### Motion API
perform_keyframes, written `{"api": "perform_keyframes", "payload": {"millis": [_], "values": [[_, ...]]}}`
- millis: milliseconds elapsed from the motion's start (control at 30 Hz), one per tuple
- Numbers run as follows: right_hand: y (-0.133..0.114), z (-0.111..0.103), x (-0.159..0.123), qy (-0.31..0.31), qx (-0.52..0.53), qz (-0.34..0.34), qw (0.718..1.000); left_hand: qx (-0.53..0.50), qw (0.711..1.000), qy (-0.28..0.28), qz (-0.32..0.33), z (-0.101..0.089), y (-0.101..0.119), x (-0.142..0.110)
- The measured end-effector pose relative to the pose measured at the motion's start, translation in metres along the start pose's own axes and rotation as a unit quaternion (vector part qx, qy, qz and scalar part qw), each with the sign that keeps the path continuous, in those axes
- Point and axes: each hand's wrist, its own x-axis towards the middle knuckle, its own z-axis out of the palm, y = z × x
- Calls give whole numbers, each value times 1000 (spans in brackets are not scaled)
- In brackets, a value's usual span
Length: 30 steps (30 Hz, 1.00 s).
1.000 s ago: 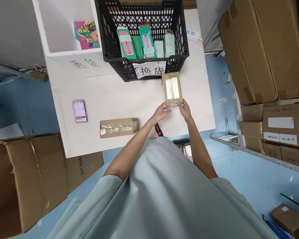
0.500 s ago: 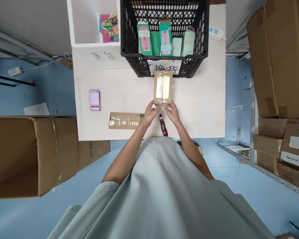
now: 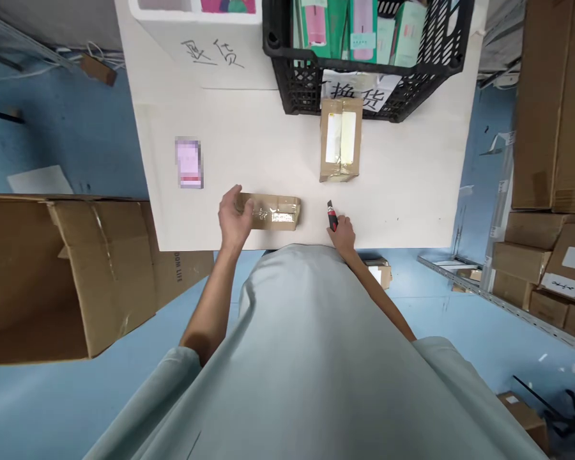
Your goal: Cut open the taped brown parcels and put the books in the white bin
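My left hand (image 3: 234, 217) grips the left end of a long taped cardboard box (image 3: 275, 212) lying near the table's front edge. To the right, my right hand (image 3: 342, 235) has its fingers closed around a red and black box cutter (image 3: 332, 217), its tip pointing away from me. Farther back, a smaller taped cardboard box (image 3: 341, 144) with pale labels stands against the front of the black crate, touched by neither hand.
A black plastic crate (image 3: 297, 83) with several green and pink boxes is at the back, beside a white foam bin (image 3: 230, 48). A phone (image 3: 189, 164) lies on the white table (image 3: 402, 191), left. A large open carton (image 3: 105, 268) stands front left; shelved cartons (image 3: 522, 262) line the right.
Both hands have let go of the smaller box, which stays by the crate. My left hand has moved left onto the long box, and my right hand has taken the box cutter.
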Motion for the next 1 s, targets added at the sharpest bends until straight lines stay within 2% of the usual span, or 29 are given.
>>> {"api": "perform_keyframes", "payload": {"millis": [100, 200, 300, 433, 533, 633, 767, 1000], "values": [[-7, 4, -12, 7, 9, 21, 1000, 5, 1000, -10, -14, -36, -30, 2], [-18, 0, -21, 27, 66, 16, 997, -28, 996, -80, -2, -53, -52, 5], [-35, -9, -32, 60, 116, -17, 991, -52, 988, -147, 24, -58, -65, 10], [-72, -24, -53, 86, 124, -71, 986, -47, 981, -183, 41, -58, -74, 20], [-106, -33, -70, 78, 114, -106, 985, -50, 976, -210, 42, -57, -78, 26], [-140, -36, -81, 44, 53, -169, 983, -58, 972, -221, 45, -56, -81, 29], [-179, -28, -86, -15, -75, -251, 965, -69, 972, -220, 46, -52, -84, 29], [-246, -23, -88, -103, -320, -246, 909, -43, 970, -228, 68, -47, -88, 28]]}}
